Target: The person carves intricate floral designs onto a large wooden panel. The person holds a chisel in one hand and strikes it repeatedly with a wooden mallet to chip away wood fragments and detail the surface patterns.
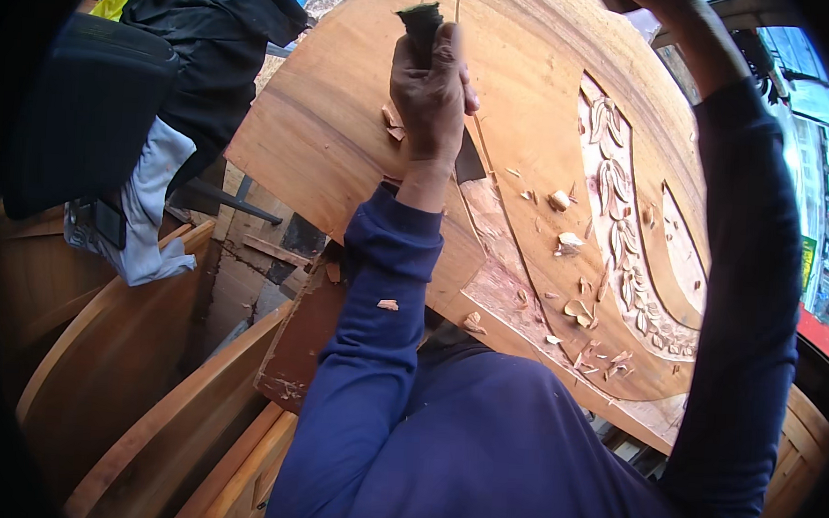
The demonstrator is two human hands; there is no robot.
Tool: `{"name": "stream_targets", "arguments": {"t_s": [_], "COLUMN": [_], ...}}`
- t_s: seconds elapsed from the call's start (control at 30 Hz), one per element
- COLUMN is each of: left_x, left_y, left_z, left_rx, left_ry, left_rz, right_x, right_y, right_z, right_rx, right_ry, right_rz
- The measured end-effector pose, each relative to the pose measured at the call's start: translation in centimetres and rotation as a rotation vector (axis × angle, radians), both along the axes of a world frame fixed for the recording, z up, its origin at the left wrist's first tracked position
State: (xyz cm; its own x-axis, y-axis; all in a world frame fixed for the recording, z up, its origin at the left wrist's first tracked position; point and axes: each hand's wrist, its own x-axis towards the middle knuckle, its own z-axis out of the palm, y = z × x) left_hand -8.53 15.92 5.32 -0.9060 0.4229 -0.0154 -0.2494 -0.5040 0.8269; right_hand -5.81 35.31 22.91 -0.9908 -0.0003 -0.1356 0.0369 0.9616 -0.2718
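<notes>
My left hand (429, 100) is wrapped round a dark chisel (421, 17), whose frayed handle end sticks up above my fist. Its flat dark blade (472, 162) shows beside my wrist, against the edge of a recessed strip in a large wooden panel (337, 133). Leaf and scroll relief (615, 194) is carved in a sunken band on the panel's right side. Curled wood shavings (579, 313) lie scattered over the surface. My right arm (745, 220) is raised along the right side, and its hand passes out of the picture at the top edge.
Left of the panel, a black bag (94, 111) and a pale cloth (150, 208) are heaped with dark fabric. Curved wooden boards (181, 425) stand at the lower left. A brown block (303, 338) sits under the panel's near edge. A bright street scene (827, 168) shows at the far right.
</notes>
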Motion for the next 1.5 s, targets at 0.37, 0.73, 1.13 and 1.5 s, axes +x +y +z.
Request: {"name": "stream_targets", "arguments": {"t_s": [0.37,0.73,1.13,1.5], "left_x": [-0.3,0.8,1.1,1.9], "left_y": [-1.1,-1.0,-1.8,-1.2], "left_z": [-0.7,-0.2,-0.2,0.1], "left_rx": [-0.02,-0.01,-0.072,-0.142], "left_ry": [-0.072,-0.05,-0.088,-0.107], "left_rz": [0.044,0.058,0.033,0.024], "right_x": [-2.7,-3.8,-5.1,-5.0], "right_y": [-1.3,-0.5,-1.0,-0.5], "right_z": [-1.2,-1.0,-1.2,-0.9], "right_rx": [-0.018,-0.016,-0.154,-0.279], "right_ry": [0.284,0.017,0.24,0.33], "right_rz": [0.113,0.248,0.137,0.058]}}
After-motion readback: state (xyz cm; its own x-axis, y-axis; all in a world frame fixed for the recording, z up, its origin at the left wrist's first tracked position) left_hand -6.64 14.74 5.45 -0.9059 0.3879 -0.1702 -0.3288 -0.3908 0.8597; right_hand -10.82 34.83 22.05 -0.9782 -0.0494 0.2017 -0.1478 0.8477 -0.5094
